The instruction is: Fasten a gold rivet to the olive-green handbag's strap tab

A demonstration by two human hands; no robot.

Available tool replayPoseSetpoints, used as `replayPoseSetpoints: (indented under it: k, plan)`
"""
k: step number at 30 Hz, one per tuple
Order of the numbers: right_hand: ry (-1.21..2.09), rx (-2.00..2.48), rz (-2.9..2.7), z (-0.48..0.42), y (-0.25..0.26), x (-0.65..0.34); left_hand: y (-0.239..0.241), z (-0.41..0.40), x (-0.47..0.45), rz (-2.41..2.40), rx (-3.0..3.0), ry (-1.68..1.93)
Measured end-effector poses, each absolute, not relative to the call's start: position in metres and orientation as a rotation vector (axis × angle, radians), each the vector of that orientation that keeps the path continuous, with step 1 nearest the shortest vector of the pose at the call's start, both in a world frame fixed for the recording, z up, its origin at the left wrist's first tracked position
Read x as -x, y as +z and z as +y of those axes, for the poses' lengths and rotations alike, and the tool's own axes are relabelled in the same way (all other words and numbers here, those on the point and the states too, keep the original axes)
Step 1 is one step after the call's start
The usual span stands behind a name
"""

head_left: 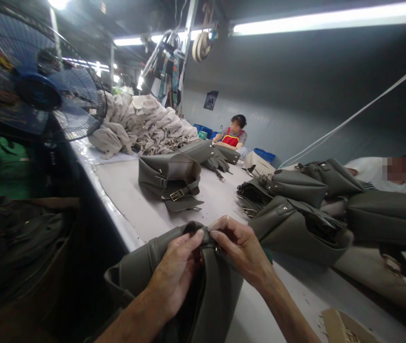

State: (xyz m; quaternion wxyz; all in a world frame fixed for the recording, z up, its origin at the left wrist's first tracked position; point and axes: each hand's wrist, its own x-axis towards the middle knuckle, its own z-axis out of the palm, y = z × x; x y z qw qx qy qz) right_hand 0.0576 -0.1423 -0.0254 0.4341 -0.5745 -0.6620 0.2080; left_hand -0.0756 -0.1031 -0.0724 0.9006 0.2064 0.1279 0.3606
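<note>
An olive-grey leather handbag (220,295) lies at the near edge of the long white worktable (131,190). My left hand (177,269) pinches the bag's top edge with thumb and fingers. My right hand (242,245) pinches the same top edge from the other side, fingertips almost meeting the left ones at a small metal fitting. Both hands hold the bag against the table edge.
Another grey bag (172,178) stands mid-table, several more (295,224) crowd the right side. A heap of beige fabric pieces (145,124) lies at the far end. A fan (38,90) stands left. One person (234,133) sits far back, another (391,174) at right. A cardboard box (341,326) sits at the front.
</note>
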Motion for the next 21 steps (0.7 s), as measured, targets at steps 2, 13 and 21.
replayPoseSetpoints:
  k: [2,13,21]
  plan:
    - [0.476,1.461,-1.538,-0.144,-0.030,-0.063,-0.071,-0.103,0.076,0.266,-0.433,0.743]
    - [-0.020,2.337,-1.603,-0.215,-0.097,-0.141,-0.058,-0.108,0.097,0.415,-0.533,0.636]
    - [-0.069,2.192,-1.470,-0.243,-0.064,-0.107,-0.046,-0.107,0.110,0.618,-0.683,0.594]
